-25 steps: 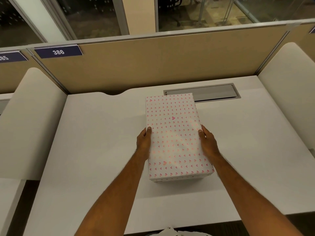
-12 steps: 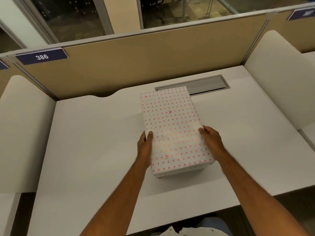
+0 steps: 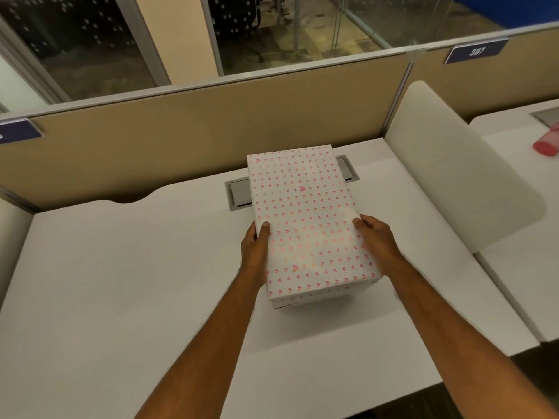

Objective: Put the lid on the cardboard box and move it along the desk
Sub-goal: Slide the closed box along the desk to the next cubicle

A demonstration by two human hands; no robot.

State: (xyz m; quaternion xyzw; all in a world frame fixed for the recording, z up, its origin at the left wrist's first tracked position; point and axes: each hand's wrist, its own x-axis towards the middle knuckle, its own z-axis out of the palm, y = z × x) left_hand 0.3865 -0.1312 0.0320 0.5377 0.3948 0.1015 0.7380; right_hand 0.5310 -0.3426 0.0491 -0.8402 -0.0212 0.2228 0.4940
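A white cardboard box (image 3: pixel 305 213) printed with small pink hearts lies lengthwise on the white desk (image 3: pixel 121 282), its lid on and a sliver of the base showing under the near end. My left hand (image 3: pixel 255 247) grips its left long side with the thumb on top. My right hand (image 3: pixel 376 237) grips the right long side the same way. The box's far end covers the middle of the grey cable hatch (image 3: pixel 239 193).
A beige partition (image 3: pixel 181 131) runs along the back of the desk. A white rounded divider (image 3: pixel 459 173) stands at the right. Beyond it, a pink object (image 3: pixel 546 146) lies on the neighbouring desk. Another divider edge (image 3: pixel 12 231) is at the left.
The box, held by both hands, has moved right and away from me along the desk and now overlaps the cable hatch. The view has swung right, showing the neighbouring desk.
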